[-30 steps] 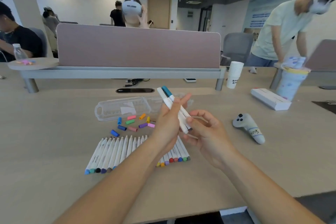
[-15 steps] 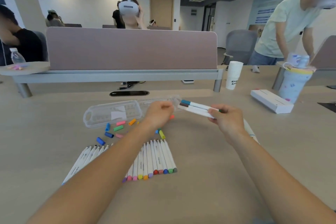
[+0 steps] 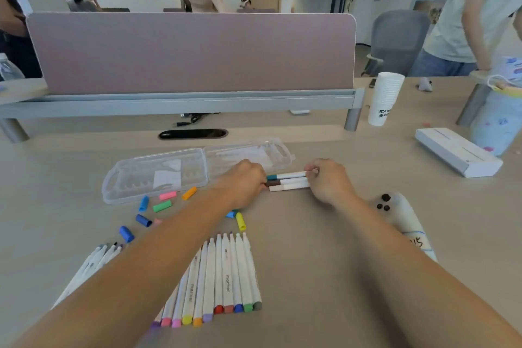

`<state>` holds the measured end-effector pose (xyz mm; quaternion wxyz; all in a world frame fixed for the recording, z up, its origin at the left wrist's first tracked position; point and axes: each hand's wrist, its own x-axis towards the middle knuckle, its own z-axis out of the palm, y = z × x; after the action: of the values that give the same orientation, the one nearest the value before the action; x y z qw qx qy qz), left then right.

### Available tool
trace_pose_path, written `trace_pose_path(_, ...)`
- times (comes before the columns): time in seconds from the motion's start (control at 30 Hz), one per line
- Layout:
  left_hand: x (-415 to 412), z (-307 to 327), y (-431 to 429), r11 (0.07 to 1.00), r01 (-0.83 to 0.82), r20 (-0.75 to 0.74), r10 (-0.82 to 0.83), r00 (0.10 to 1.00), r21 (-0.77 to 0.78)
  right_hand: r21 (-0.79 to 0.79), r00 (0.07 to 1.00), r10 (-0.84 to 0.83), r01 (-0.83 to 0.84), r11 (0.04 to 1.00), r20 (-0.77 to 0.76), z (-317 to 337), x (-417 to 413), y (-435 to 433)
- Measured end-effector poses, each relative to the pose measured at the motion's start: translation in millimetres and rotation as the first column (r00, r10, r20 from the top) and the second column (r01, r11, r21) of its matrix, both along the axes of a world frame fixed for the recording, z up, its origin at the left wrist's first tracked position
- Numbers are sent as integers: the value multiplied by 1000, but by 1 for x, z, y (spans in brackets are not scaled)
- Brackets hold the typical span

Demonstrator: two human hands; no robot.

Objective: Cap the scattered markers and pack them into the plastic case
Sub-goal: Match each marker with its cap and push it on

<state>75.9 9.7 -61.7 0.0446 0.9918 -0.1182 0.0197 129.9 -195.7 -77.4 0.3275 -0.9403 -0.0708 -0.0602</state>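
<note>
Gripping three markers (image 3: 288, 181) beside the open plastic case (image 3: 180, 175): left hand (image 3: 243, 184) fingers curl round the coloured ends, right hand (image 3: 330, 181) fingers pinch the other. Loose caps (image 3: 161, 206) lie nearby.

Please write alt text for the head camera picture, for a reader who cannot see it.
The left hand and right hand hold a bundle of markers by its ends, level, in front of an open plastic case. Loose coloured caps lie to the left on the table, and a row of markers lies nearer the camera.
</note>
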Motion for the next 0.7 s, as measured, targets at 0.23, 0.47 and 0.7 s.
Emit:
trace_pose_path(0.23, 0, 1, 6, 985, -112, -16, 111, 994, -135, -99, 990, 61, -48, 994, 127, -23, 5, 8)
trace_pose_path(0.47, 1, 5, -12, 952, -239, 27, 249, 968, -192, -93, 984, 57, -42, 995, 166, -21, 12, 20)
trace_pose_path(0.7, 8, 1, -18, 918, -280, 24, 298, 954, -282, -128, 984, 30, -8, 992, 177, -22, 20, 35)
